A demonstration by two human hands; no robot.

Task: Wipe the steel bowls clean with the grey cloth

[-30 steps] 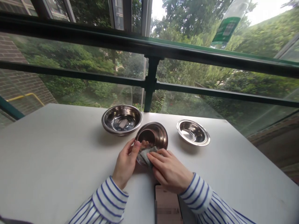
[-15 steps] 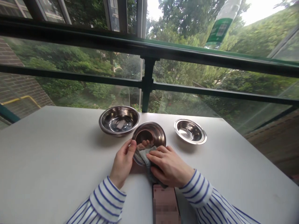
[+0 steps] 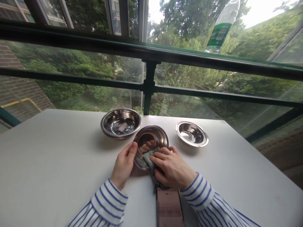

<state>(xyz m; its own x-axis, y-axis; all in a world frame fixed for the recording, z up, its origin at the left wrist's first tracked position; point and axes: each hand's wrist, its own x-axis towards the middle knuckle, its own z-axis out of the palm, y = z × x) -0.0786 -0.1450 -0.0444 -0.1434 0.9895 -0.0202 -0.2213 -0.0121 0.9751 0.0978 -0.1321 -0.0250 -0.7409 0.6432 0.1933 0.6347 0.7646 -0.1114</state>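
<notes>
A shiny steel bowl (image 3: 151,134) is tilted toward me in the middle of the white table. Thumb on the rim, my left hand (image 3: 124,162) grips its left side; the fingers behind it are hidden. A grey-green cloth (image 3: 149,157) is bunched under my right hand (image 3: 171,167), whose closed fingers press it against the bowl's inner right side. Part of the cloth hangs below the bowl, over the top end of a phone (image 3: 169,205). The bowl's inside mirrors some fingers.
Deeper steel bowls, apparently stacked (image 3: 121,123), stand at the back left of the white table (image 3: 59,167). A smaller wide-rimmed steel bowl (image 3: 192,134) sits at the right. Behind runs a dark green railing (image 3: 149,86) with glass; a green-labelled plastic bottle (image 3: 220,33) stands above it.
My right hand with the cloth has shifted slightly to the right along the bowl's inside. My left hand still holds the rim, and the view has tipped a little.
</notes>
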